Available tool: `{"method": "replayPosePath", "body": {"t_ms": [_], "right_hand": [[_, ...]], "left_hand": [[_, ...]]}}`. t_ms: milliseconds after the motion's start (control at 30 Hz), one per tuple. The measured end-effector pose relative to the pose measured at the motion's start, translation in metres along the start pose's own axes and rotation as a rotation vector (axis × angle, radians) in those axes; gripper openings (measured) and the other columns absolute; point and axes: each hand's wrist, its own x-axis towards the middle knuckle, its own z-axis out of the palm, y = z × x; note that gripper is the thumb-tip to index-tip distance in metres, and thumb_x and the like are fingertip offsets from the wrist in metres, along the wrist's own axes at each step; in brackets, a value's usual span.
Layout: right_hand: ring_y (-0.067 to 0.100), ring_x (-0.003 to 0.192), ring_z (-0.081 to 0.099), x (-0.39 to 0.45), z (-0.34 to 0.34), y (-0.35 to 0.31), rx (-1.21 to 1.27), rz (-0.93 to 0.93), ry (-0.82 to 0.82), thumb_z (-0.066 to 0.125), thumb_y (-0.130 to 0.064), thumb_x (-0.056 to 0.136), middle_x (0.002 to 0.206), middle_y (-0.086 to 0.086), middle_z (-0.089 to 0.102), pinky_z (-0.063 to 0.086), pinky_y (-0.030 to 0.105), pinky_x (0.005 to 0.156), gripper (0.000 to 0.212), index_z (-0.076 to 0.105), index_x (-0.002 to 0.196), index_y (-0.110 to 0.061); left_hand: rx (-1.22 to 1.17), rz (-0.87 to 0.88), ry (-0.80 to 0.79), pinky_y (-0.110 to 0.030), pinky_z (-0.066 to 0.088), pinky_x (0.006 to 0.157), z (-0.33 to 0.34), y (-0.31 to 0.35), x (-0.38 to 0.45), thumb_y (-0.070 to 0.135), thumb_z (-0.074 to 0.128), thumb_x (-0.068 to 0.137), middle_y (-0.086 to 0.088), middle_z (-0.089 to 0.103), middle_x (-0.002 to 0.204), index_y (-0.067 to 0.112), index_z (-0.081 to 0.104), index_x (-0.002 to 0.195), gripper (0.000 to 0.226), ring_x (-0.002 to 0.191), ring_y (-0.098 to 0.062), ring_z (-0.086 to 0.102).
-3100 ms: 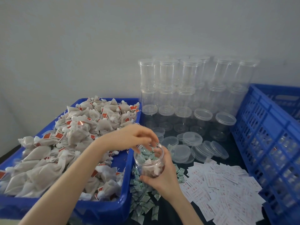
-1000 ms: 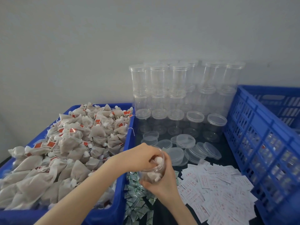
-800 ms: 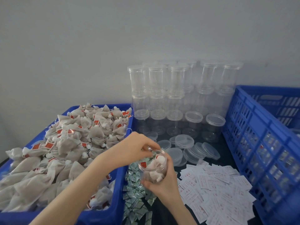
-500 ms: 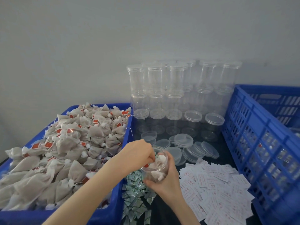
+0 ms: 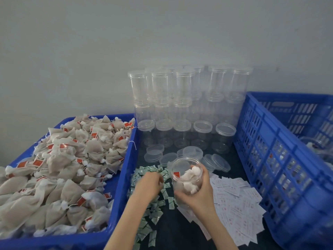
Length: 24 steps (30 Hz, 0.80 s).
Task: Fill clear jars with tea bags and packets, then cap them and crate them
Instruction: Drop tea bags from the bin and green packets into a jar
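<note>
The short clear plastic jar (image 5: 186, 175), uncapped and tilted with its mouth toward the camera, holds several white gauze tea bags, one showing a red tag, and sits above the dark table (image 5: 182, 230) between the scattered small green packets (image 5: 147, 219) and the spread of white paper packets with red print (image 5: 236, 204). The right hand (image 5: 199, 193) wraps its curled fingers and thumb around the jar's side and base. The left hand (image 5: 150, 183) reaches down onto the green packets with fingers bent at their tips among them; whether it pinches one cannot be told.
</note>
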Motion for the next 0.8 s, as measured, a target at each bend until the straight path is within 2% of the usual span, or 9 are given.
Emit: {"method": "replayPosePath", "body": {"t_ms": [67, 200, 400, 567, 667, 800], "right_hand": [[0.007, 0.1, 0.067, 0.001, -0.004, -0.001, -0.011, -0.008, -0.007, 0.09, -0.036, 0.044, 0.115, -0.009, 0.062, 0.059, 0.025, 0.081, 0.099, 0.042, 0.129, -0.048], [0.012, 0.1, 0.067, 0.003, -0.007, -0.001, -0.026, -0.017, -0.022, 0.09, -0.037, 0.043, 0.116, -0.006, 0.062, 0.059, 0.03, 0.084, 0.101, 0.041, 0.131, -0.046], [0.014, 0.104, 0.065, 0.003, -0.008, 0.0, -0.034, 0.0, -0.039, 0.089, -0.038, 0.041, 0.119, -0.005, 0.06, 0.058, 0.039, 0.09, 0.103, 0.04, 0.131, -0.047], [0.012, 0.103, 0.066, 0.003, -0.01, 0.003, -0.044, 0.016, -0.024, 0.089, -0.04, 0.04, 0.119, -0.009, 0.06, 0.059, 0.034, 0.088, 0.101, 0.039, 0.125, -0.058], [0.009, 0.106, 0.064, 0.001, -0.01, 0.005, -0.048, 0.028, -0.018, 0.09, -0.041, 0.039, 0.121, -0.009, 0.059, 0.057, 0.033, 0.092, 0.102, 0.037, 0.124, -0.06], [0.008, 0.107, 0.064, -0.002, -0.012, 0.007, -0.036, 0.034, -0.022, 0.09, -0.037, 0.038, 0.122, -0.008, 0.06, 0.057, 0.038, 0.095, 0.104, 0.041, 0.129, -0.047]], "left_hand": [[0.15, -0.064, -0.094, -0.029, 0.047, 0.081, 0.018, -0.002, 0.005, 0.019, 0.057, 0.094, -0.004, 0.063, 0.118, 0.017, 0.06, 0.12, 0.027, 0.104, -0.019, 0.061], [0.263, -0.1, 0.056, -0.03, 0.048, 0.081, 0.041, -0.004, 0.006, 0.006, 0.051, 0.095, -0.006, 0.058, 0.118, 0.012, 0.058, 0.119, 0.026, 0.105, -0.02, 0.06], [0.138, -0.082, 0.165, -0.026, 0.044, 0.071, 0.039, -0.008, -0.003, 0.009, 0.053, 0.093, 0.0, 0.061, 0.108, 0.019, 0.059, 0.107, 0.019, 0.093, -0.016, 0.06], [0.01, -0.103, 0.208, -0.027, 0.042, 0.065, 0.027, -0.006, -0.014, 0.015, 0.05, 0.094, 0.006, 0.06, 0.093, 0.024, 0.05, 0.095, 0.009, 0.081, -0.015, 0.055], [-0.034, -0.118, 0.295, -0.029, 0.046, 0.064, 0.015, 0.0, -0.022, 0.009, 0.047, 0.095, 0.002, 0.065, 0.093, 0.022, 0.053, 0.105, 0.017, 0.079, -0.017, 0.057], [0.023, -0.129, 0.327, -0.029, 0.046, 0.068, -0.003, 0.007, -0.033, -0.004, 0.046, 0.09, -0.001, 0.063, 0.101, 0.02, 0.049, 0.121, 0.039, 0.087, -0.019, 0.059]]}}
